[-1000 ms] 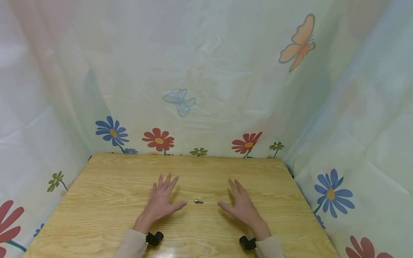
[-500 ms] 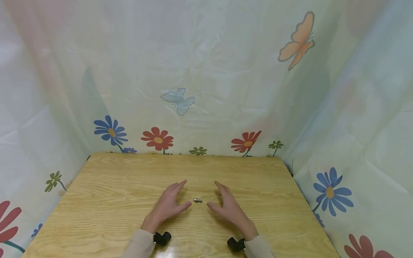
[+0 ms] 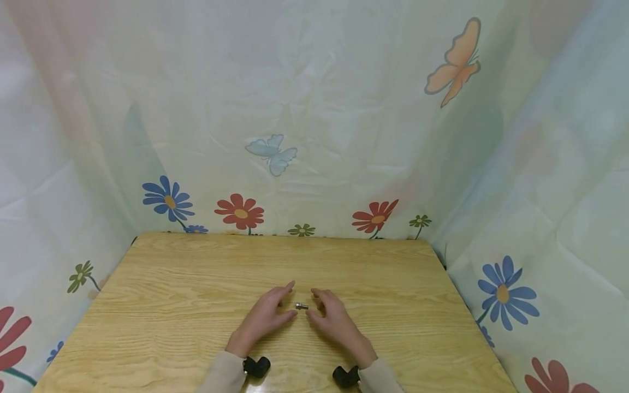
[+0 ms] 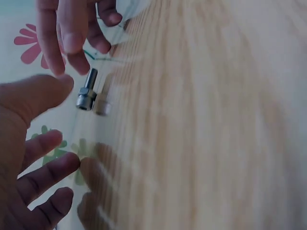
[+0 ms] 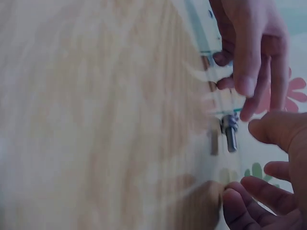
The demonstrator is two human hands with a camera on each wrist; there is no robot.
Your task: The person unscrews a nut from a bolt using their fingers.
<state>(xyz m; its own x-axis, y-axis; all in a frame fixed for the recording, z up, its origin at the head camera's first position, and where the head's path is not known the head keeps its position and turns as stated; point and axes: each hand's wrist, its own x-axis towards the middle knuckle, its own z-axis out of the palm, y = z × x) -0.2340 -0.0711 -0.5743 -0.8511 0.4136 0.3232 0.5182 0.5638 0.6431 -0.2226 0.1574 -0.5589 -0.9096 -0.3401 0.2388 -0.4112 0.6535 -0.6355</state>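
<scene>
A small silver socket-head bolt (image 3: 302, 306) with a hex nut threaded up near its head lies on the wooden table (image 3: 187, 305). In the head view its head points left and its shank right. My left hand (image 3: 267, 315) is just left of the bolt, thumb and fingers apart and bent loosely. On the other side, my right hand (image 3: 336, 321) mirrors it, its thumb tip close to the shank. Both wrist views show the bolt (image 4: 85, 99) between the two hands, with a gap to the fingertips; neither hand holds anything.
A pale cloth backdrop (image 3: 319, 180) printed with flowers and butterflies stands behind the table and along both sides. Each wrist wears a black camera, the left camera (image 3: 257, 367) and the right camera (image 3: 346, 376), both low over the tabletop.
Both hands have come inward toward the bolt from either side, and their spread fingers have bent more. The bolt stays at the same place on the table.
</scene>
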